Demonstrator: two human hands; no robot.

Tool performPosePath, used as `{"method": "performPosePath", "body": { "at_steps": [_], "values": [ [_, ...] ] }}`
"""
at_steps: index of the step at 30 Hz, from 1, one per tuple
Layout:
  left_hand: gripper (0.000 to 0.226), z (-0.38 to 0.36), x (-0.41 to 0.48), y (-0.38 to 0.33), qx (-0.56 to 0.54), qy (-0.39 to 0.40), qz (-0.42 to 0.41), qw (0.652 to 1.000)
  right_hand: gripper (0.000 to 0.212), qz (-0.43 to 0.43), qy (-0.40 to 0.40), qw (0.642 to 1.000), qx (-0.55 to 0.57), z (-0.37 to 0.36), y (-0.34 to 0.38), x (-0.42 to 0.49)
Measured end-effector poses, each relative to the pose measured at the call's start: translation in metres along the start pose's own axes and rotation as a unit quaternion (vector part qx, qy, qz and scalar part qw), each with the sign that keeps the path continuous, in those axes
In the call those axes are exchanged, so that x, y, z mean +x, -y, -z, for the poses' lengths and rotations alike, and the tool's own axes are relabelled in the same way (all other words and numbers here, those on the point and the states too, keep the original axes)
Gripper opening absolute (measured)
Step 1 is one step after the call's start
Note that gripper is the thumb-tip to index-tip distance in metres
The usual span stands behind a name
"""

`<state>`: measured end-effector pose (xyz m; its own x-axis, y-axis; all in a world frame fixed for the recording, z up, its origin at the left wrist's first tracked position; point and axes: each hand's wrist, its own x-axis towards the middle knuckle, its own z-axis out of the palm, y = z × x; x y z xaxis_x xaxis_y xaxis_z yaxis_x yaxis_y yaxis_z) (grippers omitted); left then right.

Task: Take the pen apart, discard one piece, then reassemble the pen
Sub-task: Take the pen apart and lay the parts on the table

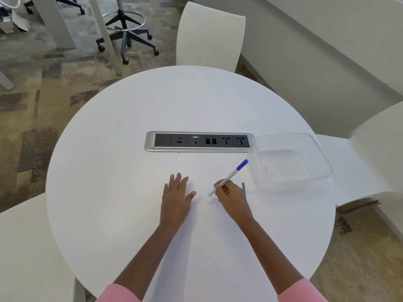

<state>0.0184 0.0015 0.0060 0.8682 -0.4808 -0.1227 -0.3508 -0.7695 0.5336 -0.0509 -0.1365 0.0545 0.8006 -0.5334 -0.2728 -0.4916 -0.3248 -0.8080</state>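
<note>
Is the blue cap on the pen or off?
On. The blue cap sits on the far end of the white pen, which the right hand grips.

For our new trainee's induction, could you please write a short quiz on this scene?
1. True or false: the left hand lies flat on the table, holding nothing.
2. Which holds the pen? A) the left hand B) the right hand C) neither
3. What colour is the pen's cap?
Key: 1 true; 2 B; 3 blue.
</note>
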Motion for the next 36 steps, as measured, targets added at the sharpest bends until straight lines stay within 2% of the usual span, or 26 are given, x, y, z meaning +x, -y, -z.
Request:
{"method": "performPosePath", "body": {
  "at_steps": [3,9,12,18,24,29,33,36],
  "values": [
    [0.058,-0.012,0.0,0.015,0.092,0.02,-0.014,0.995,0.014,-0.011,-0.034,0.998,0.044,-0.002,-0.004,-0.001],
    [0.07,-0.017,-0.005,0.023,0.112,0.005,-0.03,0.993,0.01,0.055,-0.095,0.994,0.019,-0.006,-0.012,0.001],
    [0.061,-0.017,-0.005,0.022,0.114,-0.007,-0.025,0.993,0.011,0.102,-0.114,0.988,0.0,-0.01,-0.015,-0.001],
    [0.057,-0.019,-0.002,0.024,0.129,-0.021,-0.026,0.991,0.011,0.133,-0.058,0.985,-0.097,-0.015,-0.024,0.0],
    [0.056,-0.023,-0.001,0.027,0.126,-0.033,-0.027,0.991,0.012,0.155,-0.105,0.979,-0.083,-0.016,-0.023,-0.005],
    [0.056,-0.023,-0.001,0.027,0.127,-0.033,-0.027,0.991,0.016,0.12,-0.033,0.982,-0.139,-0.02,-0.027,-0.001],
    [0.055,-0.024,-0.001,0.027,0.127,-0.035,-0.031,0.991,0.013,0.155,-0.077,0.977,-0.128,-0.019,-0.027,-0.004],
    [0.055,-0.023,-0.001,0.025,0.13,-0.042,-0.031,0.99,0.012,0.175,-0.077,0.972,-0.136,-0.02,-0.026,-0.009]
  ]
}}
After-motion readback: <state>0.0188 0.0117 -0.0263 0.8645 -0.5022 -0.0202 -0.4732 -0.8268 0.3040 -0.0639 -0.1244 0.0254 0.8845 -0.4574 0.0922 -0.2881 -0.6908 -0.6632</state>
